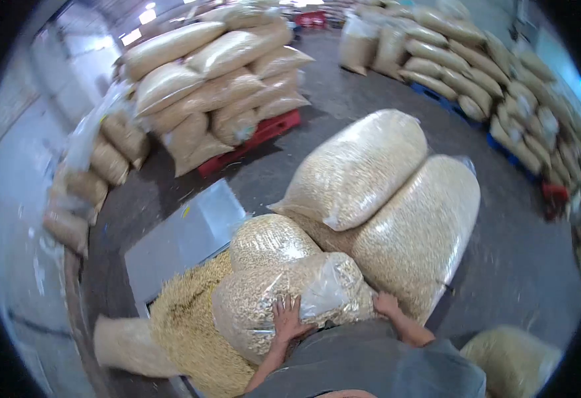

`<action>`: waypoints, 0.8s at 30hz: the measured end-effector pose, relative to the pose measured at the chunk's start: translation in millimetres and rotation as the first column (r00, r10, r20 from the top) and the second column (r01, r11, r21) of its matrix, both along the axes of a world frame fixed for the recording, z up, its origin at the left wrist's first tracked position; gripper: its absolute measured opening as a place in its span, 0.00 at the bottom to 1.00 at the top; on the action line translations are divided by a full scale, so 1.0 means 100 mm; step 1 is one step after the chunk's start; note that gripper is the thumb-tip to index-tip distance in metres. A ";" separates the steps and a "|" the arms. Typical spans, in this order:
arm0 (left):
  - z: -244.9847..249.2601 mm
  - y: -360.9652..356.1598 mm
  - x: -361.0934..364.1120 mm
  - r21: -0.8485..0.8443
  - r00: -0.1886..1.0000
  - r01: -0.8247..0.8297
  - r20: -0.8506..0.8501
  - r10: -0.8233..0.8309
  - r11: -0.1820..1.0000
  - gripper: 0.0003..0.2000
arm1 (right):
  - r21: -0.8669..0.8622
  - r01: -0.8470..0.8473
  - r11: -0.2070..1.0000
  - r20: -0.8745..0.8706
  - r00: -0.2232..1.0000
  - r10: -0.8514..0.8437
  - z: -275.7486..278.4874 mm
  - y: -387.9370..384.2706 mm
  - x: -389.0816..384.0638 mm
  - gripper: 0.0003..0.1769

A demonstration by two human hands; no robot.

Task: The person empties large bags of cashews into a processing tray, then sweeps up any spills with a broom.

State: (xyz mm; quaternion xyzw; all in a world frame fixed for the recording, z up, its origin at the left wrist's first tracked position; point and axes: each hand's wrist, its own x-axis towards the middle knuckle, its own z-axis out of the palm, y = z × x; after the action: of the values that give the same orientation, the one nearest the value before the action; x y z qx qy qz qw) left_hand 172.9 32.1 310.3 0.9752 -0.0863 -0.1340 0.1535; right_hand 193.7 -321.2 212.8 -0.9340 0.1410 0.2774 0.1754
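With the bag [254,305] lying beside the loose grain [194,325], its side should be steadied by the open left hand [289,321], fingers spread, and its end gripped firmly in the closed right hand [387,304].

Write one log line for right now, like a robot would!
left hand: spread on clear bag | right hand: at bag's end | loose pile: beside bag

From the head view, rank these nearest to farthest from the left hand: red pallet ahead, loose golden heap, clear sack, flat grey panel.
Nearest to the left hand:
1. Clear sack, right under the palm
2. Loose golden heap, just left
3. Flat grey panel, ahead-left
4. Red pallet, farther ahead
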 end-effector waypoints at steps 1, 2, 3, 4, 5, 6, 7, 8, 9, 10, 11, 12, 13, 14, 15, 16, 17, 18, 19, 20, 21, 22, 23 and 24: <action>-0.08 -0.02 0.02 0.034 1.000 0.009 0.013 -0.009 0.999 0.54 | -0.038 0.019 0.999 0.034 0.999 -0.018 -0.09 0.01 -0.06 0.32; -0.18 -0.02 0.08 0.046 0.996 0.086 0.001 -0.086 0.995 0.54 | -0.055 0.057 0.997 0.064 0.997 -0.053 -0.11 0.02 -0.11 0.31; -0.28 -0.04 0.14 0.064 0.999 0.039 -0.031 -0.037 0.997 0.55 | -0.050 0.063 0.997 0.058 0.997 -0.060 -0.05 0.03 -0.15 0.30; -0.34 -0.06 0.16 0.085 0.998 -0.009 -0.065 0.015 0.996 0.55 | -0.040 0.077 0.996 0.112 0.991 -0.072 -0.06 0.03 -0.22 0.30; -0.33 -0.08 0.17 0.087 0.997 -0.003 -0.081 0.010 0.996 0.58 | -0.023 0.074 0.997 0.138 0.988 -0.070 -0.12 0.01 -0.27 0.31; -0.34 -0.09 0.18 0.085 0.994 0.062 -0.091 -0.054 0.994 0.58 | -0.025 0.138 0.990 0.129 0.983 -0.133 -0.09 0.05 -0.36 0.31; -0.34 -0.09 0.18 0.091 0.993 0.040 -0.111 -0.029 0.995 0.59 | -0.064 0.112 0.992 0.120 0.987 -0.104 -0.04 0.08 -0.39 0.30; -0.36 -0.09 0.21 0.092 0.992 0.008 -0.122 0.003 0.996 0.59 | -0.106 0.078 0.991 0.116 0.991 -0.066 -0.02 0.07 -0.39 0.30; -0.36 -0.09 0.24 0.111 0.989 0.021 -0.149 -0.005 0.994 0.61 | -0.117 0.122 0.986 0.128 0.986 -0.107 -0.05 0.05 -0.44 0.30; -0.36 -0.09 0.26 0.098 0.990 0.056 -0.137 -0.042 0.994 0.61 | -0.129 0.127 0.984 0.198 0.975 -0.100 -0.09 0.09 -0.53 0.30; -0.34 -0.09 0.26 0.092 0.988 0.042 -0.151 -0.028 0.995 0.62 | -0.144 0.122 0.982 0.264 0.961 -0.080 -0.11 0.11 -0.61 0.30; -0.35 -0.08 0.25 0.088 0.986 0.016 -0.168 -0.001 0.996 0.62 | -0.154 0.137 0.978 0.274 0.957 -0.091 -0.03 0.13 -0.69 0.30; -0.41 -0.05 0.26 0.086 0.982 0.020 -0.191 -0.004 0.996 0.63 | -0.109 0.187 0.976 0.301 0.942 -0.147 0.08 0.16 -0.77 0.31; -0.43 -0.03 0.26 0.080 0.985 0.014 -0.171 0.000 0.997 0.63 | -0.056 0.233 0.971 0.332 0.922 -0.202 0.16 0.22 -0.77 0.31; -0.43 -0.03 0.27 0.104 0.981 0.015 -0.193 0.006 0.994 0.64 | -0.058 0.238 0.969 0.355 0.912 -0.203 0.12 0.27 -0.77 0.31; -0.47 -0.06 0.31 0.123 0.977 0.030 -0.214 -0.003 0.992 0.65 | -0.091 0.258 0.962 0.342 0.915 -0.213 0.07 0.30 -0.80 0.32; -0.56 -0.05 0.36 0.130 0.964 0.042 -0.267 -0.006 0.991 0.69 | -0.126 0.287 0.949 0.326 0.916 -0.234 0.05 0.27 -0.83 0.33; -0.49 -0.16 0.41 0.113 0.966 0.062 -0.256 -0.031 0.992 0.69 | -0.139 0.309 0.941 0.340 0.907 -0.248 0.16 0.23 -0.88 0.33; -0.40 -0.20 0.38 0.121 0.963 0.062 -0.270 -0.027 0.991 0.70 | -0.101 0.323 0.941 0.316 0.907 -0.278 0.29 0.22 -0.90 0.33; -0.32 -0.16 0.35 0.137 0.960 0.033 -0.280 0.007 0.990 0.70 | -0.054 0.312 0.949 0.290 0.914 -0.284 0.35 0.26 -0.83 0.34; -0.35 -0.14 0.34 0.115 0.962 0.023 -0.272 0.009 0.993 0.70 | -0.008 0.286 0.958 0.281 0.920 -0.272 0.22 0.23 -0.76 0.34; -0.39 -0.12 0.35 0.108 0.964 -0.035 -0.259 0.062 0.994 0.70 | -0.012 0.231 0.973 0.296 0.930 -0.218 0.11 0.21 -0.73 0.34; -0.44 -0.11 0.36 0.087 0.969 -0.016 -0.245 0.037 0.996 0.70 | -0.026 0.232 0.972 0.246 0.944 -0.218 0.07 0.21 -0.71 0.34; -0.43 -0.11 0.36 0.071 0.973 0.020 -0.232 -0.003 0.997 0.70 | -0.040 0.246 0.968 0.193 0.953 -0.234 0.02 0.21 -0.71 0.34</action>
State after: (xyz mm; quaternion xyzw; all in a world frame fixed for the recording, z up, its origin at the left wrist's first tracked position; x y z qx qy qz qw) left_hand 208.8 21.2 267.5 0.9573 -0.0684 -0.2509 0.1263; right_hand 123.0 -300.7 214.6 -0.9369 0.2454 0.1606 0.1903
